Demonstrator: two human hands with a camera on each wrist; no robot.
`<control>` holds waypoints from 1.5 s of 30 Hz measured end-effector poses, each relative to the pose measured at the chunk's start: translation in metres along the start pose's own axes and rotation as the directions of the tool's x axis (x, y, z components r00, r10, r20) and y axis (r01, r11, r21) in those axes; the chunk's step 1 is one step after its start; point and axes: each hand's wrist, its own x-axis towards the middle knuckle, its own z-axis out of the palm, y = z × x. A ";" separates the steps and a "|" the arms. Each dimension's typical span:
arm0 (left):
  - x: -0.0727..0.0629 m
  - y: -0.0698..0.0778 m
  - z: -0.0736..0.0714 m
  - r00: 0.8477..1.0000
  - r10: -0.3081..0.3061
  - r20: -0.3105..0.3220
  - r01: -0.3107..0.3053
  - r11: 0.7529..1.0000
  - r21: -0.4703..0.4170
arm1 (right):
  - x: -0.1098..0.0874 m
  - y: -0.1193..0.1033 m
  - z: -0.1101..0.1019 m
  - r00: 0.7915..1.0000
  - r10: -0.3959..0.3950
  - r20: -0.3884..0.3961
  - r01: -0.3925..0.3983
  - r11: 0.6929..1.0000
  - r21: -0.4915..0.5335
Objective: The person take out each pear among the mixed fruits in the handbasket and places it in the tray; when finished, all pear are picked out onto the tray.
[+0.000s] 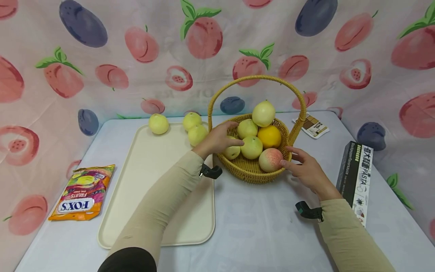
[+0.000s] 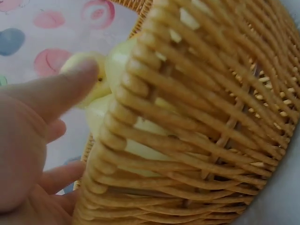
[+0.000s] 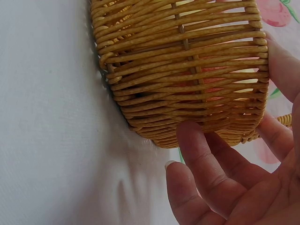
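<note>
We see a round woven basket point(image 1: 253, 177) near the far edge of the white surface point(image 1: 251, 230), a bit right of its middle. Its tall handle point(image 1: 257, 78) stands up. Inside we count four pale green fruits point(image 1: 251, 147), an orange point(image 1: 269, 136) and a pink peach point(image 1: 270, 160). One pale green fruit sits up high, and the peach lies by the near right part of the rim.

Our left hand point(image 1: 218, 139) reaches over the left rim, with its thumb and fingers spread apart above the fruit. We cannot tell if it touches any. Our right hand point(image 1: 308, 172) is at the basket's right side. Its fingers are loose and apart, touching the outside wall, and its thumb is at the rim, just beside the peach.

A cream tray point(image 1: 163, 206) lies on the left part of the surface. One green ball of fruit point(image 1: 158, 124) is at its far left corner, and two more round fruits point(image 1: 197, 135) touch near its far right corner. A candy bag point(image 1: 83, 193) lies by the surface's left edge, a pasta box point(image 1: 357, 177) by its right edge, and a small packet point(image 1: 314, 126) near the far right corner.
</note>
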 end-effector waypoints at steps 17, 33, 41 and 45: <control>0.008 0.000 0.001 0.997 -0.067 0.030 0.066 0.997 0.039 | -0.001 -0.001 0.000 1.000 -0.001 0.002 0.001 1.000 0.004; 0.004 -0.001 -0.001 0.999 -0.013 0.048 0.009 0.996 0.084 | 0.001 0.000 0.000 1.000 0.010 -0.001 -0.010 1.000 -0.007; 0.005 0.004 -0.004 0.992 -0.080 0.101 0.061 0.982 0.176 | 0.001 0.000 0.000 1.000 0.010 -0.009 -0.011 1.000 -0.012; 0.006 0.004 -0.003 0.987 -0.094 0.128 0.067 0.977 0.202 | 0.001 0.000 0.000 1.000 0.018 -0.006 -0.018 1.000 -0.007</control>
